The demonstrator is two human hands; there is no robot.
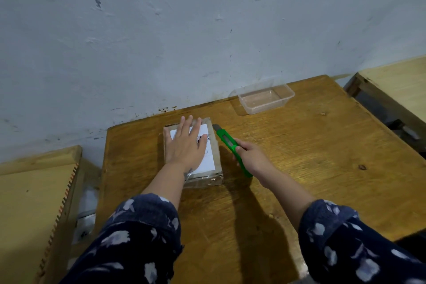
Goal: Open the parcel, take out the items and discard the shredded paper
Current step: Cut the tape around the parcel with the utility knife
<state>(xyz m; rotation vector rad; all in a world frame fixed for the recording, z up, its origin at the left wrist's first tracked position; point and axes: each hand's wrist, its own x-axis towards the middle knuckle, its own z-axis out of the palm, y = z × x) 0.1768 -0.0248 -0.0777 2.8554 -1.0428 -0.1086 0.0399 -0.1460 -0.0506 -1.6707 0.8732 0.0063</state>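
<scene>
A small brown cardboard parcel (215, 145) with a white shipping label lies closed on the wooden table (299, 157), near the wall. My left hand (187, 143) presses flat on its top, fingers straight and spread. My right hand (250, 157) grips a green utility knife (227, 142). The knife's tip sits at the parcel's far right corner, along its right side. No items or shredded paper are visible.
An empty clear plastic container (265, 98) stands at the back of the table by the grey wall. Another wooden table (396, 83) is at the right, and a light wooden surface (30, 203) at the left, each across a gap.
</scene>
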